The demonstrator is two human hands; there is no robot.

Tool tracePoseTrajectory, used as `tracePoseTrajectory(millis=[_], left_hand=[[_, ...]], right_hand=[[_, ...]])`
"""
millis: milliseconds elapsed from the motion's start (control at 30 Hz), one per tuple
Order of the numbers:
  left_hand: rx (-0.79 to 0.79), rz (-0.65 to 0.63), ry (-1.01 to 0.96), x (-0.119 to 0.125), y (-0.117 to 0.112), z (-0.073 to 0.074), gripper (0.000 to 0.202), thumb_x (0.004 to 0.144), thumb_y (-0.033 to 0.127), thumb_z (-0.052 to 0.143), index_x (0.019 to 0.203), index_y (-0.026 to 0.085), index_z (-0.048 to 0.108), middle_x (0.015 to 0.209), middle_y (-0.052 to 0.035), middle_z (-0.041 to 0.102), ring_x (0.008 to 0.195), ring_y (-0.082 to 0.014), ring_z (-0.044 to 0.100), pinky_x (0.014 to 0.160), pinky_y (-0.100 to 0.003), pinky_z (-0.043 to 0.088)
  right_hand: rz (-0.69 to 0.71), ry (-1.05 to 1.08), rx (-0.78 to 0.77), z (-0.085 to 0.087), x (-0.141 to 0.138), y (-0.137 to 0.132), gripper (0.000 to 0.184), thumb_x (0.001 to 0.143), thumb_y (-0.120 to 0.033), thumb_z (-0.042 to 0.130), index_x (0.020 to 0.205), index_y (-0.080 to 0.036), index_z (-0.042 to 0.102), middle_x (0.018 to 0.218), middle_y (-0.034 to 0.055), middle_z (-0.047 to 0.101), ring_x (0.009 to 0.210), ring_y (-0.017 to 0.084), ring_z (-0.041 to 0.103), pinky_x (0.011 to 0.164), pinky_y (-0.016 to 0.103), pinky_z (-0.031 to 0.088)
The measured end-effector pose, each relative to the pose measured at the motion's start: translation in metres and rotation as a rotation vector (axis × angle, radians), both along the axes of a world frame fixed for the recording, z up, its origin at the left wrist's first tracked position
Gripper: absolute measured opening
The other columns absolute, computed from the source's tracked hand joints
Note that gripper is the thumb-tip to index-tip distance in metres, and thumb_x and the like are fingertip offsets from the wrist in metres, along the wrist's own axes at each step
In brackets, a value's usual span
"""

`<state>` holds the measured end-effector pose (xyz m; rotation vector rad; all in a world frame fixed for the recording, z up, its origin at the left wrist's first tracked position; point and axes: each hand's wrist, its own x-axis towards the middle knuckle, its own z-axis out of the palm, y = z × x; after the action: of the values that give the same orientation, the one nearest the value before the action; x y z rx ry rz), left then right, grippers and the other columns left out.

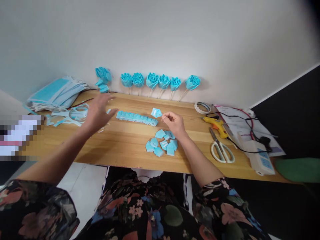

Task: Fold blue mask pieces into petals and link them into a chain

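Between thumb and fingers, my right hand (177, 124) pinches a folded light-blue petal piece (156, 112) that has a white strip on its face. My left hand (99, 111) is in the air over the left part of the table, fingers apart and holding nothing. A row of overlapping folded blue pieces (136, 117) lies between the two hands. Just below my right hand is a loose pile of similar folded pieces (160, 134), some with white strips. Small white scraps (101, 130) lie by my left hand.
Blue flowers on thin stems (152, 80) lean along the wall. At left are stacked face masks (56, 91) and blue-white cuttings (66, 116). To the right are a tape roll (195, 108), yellow glue gun (217, 125), scissors (218, 144), papers (231, 116), and a power strip (261, 161) with cables.
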<state>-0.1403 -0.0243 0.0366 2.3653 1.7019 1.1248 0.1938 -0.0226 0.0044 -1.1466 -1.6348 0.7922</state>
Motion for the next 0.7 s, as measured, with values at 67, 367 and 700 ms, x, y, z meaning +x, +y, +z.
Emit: tracePoseTrajectory(millis=[67,367,700], left_hand=[[-0.102,-0.151,-0.098,0.041,-0.002,0.008,0.049,0.086,0.046,0.059,0.125,0.016,0.061,0.124,-0.0139,0.064,0.108,-0.0275,0.062,0.095,-0.044,0.048],[-0.564,-0.396,-0.307,0.121,0.02,0.011,0.032,0.08,0.049,0.061,0.083,0.018,0.068,0.073,-0.002,0.067,0.067,-0.0155,0.058,0.062,-0.027,0.04],[-0.703,-0.461,-0.905,0.146,0.011,-0.003,0.031,0.076,0.042,0.069,0.062,0.019,0.056,0.056,0.0022,0.051,0.054,-0.01,0.043,0.058,-0.027,0.035]], right_hand=[[0.022,-0.011,0.006,0.003,0.0,-0.002,0.02,0.08,-0.037,0.062,0.074,-0.019,0.067,0.069,-0.0003,0.066,0.063,0.012,0.055,0.063,0.025,0.043],[0.034,-0.067,0.023,0.009,0.003,-0.001,0.018,0.08,-0.034,0.062,0.072,-0.019,0.066,0.065,-0.0021,0.062,0.06,0.011,0.052,0.061,0.025,0.041],[0.167,0.456,-0.296,0.015,0.005,-0.001,0.036,0.078,-0.049,0.067,0.1,-0.021,0.067,0.082,0.0016,0.067,0.074,0.015,0.062,0.069,0.028,0.053]])
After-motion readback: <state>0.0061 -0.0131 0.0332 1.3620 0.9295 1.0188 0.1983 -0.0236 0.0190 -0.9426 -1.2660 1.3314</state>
